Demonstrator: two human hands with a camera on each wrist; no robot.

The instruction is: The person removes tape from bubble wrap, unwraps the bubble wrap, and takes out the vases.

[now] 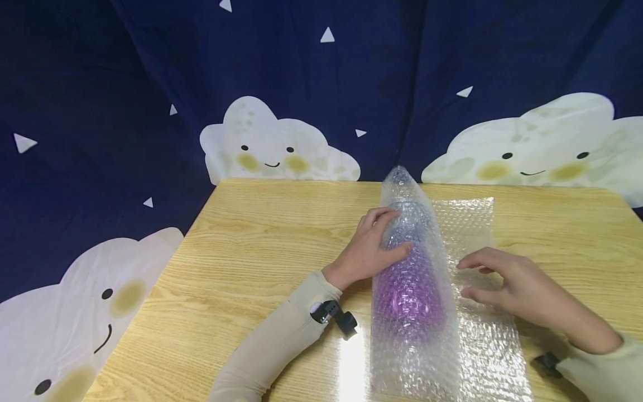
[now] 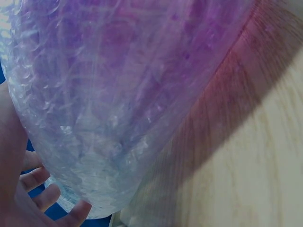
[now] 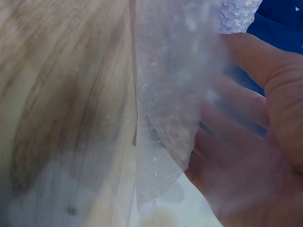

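A long bundle of bubble wrap (image 1: pixel 412 357) lies on the table, its pointed end towards the back. Through the wrap shows a rounded thing (image 1: pixel 409 301), purple turning bluish at the far end; its kind is blurred by the bubbles. My left hand (image 1: pixel 369 245) rests on the left side of the bundle, thumb across the top. In the left wrist view, its fingertips (image 2: pixel 78 213) touch the wrap near the narrow end. My right hand (image 1: pixel 512 285) is at the right, thumb and fingers spread apart, above a loose flap of wrap (image 1: pixel 489 346). Hazy film partly covers it in the right wrist view.
The bundle and flap lie on a wooden table (image 1: pixel 261 240). A dark blue cloth with clouds (image 1: pixel 311 72) hangs behind the table and along its left side. Each wrist wears a black strapped device (image 1: pixel 334 315).
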